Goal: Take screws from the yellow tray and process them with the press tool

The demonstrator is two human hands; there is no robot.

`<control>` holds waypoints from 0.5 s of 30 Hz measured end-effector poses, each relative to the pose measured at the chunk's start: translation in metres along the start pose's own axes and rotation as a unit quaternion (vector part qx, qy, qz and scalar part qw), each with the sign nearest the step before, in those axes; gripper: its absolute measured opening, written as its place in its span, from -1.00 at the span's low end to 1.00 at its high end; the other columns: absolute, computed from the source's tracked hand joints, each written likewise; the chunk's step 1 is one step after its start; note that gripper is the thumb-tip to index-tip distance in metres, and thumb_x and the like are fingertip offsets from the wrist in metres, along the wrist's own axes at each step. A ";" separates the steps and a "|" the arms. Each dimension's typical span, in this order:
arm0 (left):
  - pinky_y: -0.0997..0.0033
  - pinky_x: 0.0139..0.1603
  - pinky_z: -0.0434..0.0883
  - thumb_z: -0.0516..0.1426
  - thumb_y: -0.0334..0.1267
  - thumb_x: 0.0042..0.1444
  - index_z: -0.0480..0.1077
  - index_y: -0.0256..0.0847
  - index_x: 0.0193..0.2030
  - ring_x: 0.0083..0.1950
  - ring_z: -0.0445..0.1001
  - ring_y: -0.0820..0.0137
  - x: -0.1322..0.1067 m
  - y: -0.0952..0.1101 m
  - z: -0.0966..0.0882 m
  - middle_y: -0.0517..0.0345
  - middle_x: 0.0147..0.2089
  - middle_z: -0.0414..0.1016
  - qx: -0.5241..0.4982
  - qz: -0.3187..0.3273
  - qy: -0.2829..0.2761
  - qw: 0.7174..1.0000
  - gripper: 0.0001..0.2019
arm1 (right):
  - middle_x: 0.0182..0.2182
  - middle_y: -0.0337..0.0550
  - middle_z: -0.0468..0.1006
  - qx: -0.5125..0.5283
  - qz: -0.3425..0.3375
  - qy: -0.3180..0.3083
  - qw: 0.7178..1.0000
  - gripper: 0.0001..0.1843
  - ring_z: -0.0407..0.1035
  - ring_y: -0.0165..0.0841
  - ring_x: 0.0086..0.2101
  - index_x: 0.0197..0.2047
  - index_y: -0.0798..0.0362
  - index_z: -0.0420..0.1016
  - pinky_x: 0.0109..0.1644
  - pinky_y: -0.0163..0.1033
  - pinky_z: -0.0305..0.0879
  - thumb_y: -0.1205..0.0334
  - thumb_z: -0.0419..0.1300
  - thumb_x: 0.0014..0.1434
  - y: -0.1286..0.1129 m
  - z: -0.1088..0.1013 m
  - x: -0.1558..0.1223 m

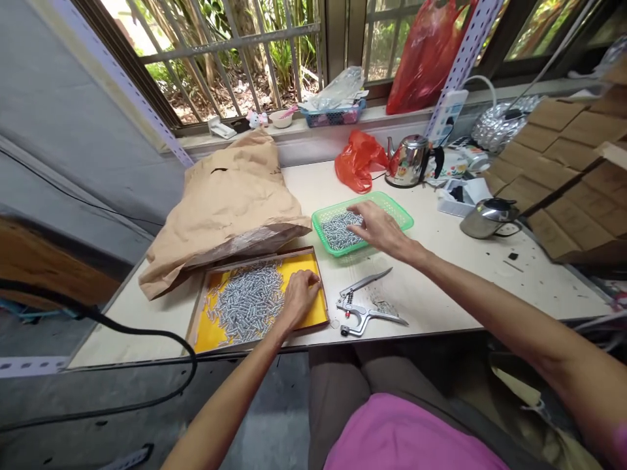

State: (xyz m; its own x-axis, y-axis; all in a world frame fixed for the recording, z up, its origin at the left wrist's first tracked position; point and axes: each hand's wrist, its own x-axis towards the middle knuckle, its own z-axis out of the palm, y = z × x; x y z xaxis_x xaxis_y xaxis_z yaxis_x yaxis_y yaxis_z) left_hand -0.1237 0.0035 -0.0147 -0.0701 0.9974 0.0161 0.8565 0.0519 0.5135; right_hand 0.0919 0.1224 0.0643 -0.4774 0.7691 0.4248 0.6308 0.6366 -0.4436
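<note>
My left hand (300, 295) rests in a shallow yellow tray (209, 333), fingers curled together over a heap of small silver metal parts (247, 301); what they pinch is too small to make out. My right hand (378, 228) reaches into a green plastic basket (394, 207) holding more small silver parts (336, 230), fingers bent down onto the pile. Between the two arms a pair of metal hand pliers (360, 307) lies on the table, touched by neither hand.
A large brown paper sack (228, 196) lies behind the yellow tray. Further back stand a red plastic bag (359, 161), a steel kettle (409, 160) and a metal pot (486, 217). Cardboard boxes (563, 170) are stacked at right. A black cable (122, 333) hangs at left.
</note>
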 end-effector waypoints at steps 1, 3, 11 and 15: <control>0.38 -0.14 0.32 0.13 -0.40 0.05 0.42 -0.25 -0.33 -0.23 0.43 0.35 -0.002 0.001 -0.003 0.13 -0.32 0.49 -0.037 -0.013 0.012 0.999 -0.95 | -0.07 -0.01 0.44 0.002 -0.018 -0.008 1.000 -0.65 0.36 -0.36 -0.31 0.07 0.14 0.36 -0.17 -0.21 0.28 0.23 0.15 0.23 -0.006 0.000 -0.010; 0.41 -0.20 0.34 0.12 -0.39 0.03 0.41 -0.24 -0.35 -0.29 0.45 0.39 -0.009 0.004 -0.011 0.16 -0.35 0.50 -0.110 -0.046 0.038 0.992 -0.95 | -0.13 -0.05 0.46 0.010 -0.049 -0.047 0.998 -0.73 0.37 -0.33 -0.27 0.01 0.11 0.40 -0.18 -0.24 0.28 0.21 0.08 0.30 -0.018 0.000 -0.039; 0.51 -0.42 0.32 0.23 -0.26 -0.13 0.44 -0.29 -0.34 -0.44 0.40 0.47 -0.052 0.053 -0.018 0.19 -0.44 0.47 -0.359 -0.151 -0.075 0.918 -0.81 | -0.19 -0.08 0.41 -0.069 -0.026 -0.314 0.947 -0.77 0.36 -0.37 -0.27 -0.05 0.07 0.44 -0.25 -0.32 0.20 0.20 0.05 0.32 -0.016 0.001 -0.153; 0.55 -0.48 0.30 0.27 -0.26 -0.18 0.47 -0.36 -0.24 -0.50 0.36 0.53 -0.059 0.077 -0.001 0.16 -0.45 0.49 -0.418 -0.215 -0.125 0.874 -0.68 | -0.24 -0.12 0.43 -0.109 -0.017 -0.313 0.943 -0.80 0.34 -0.36 -0.27 -0.12 0.06 0.46 -0.25 -0.31 0.15 0.28 0.01 0.33 0.000 0.004 -0.163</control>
State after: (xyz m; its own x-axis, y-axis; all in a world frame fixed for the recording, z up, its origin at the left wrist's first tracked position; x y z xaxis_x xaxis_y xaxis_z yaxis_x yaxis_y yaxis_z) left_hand -0.0548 -0.0513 0.0249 -0.0894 0.8799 -0.4667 0.0980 0.4741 0.8750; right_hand 0.1673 -0.0026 -0.0078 -0.7236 0.6752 -0.1433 0.6875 0.6868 -0.2360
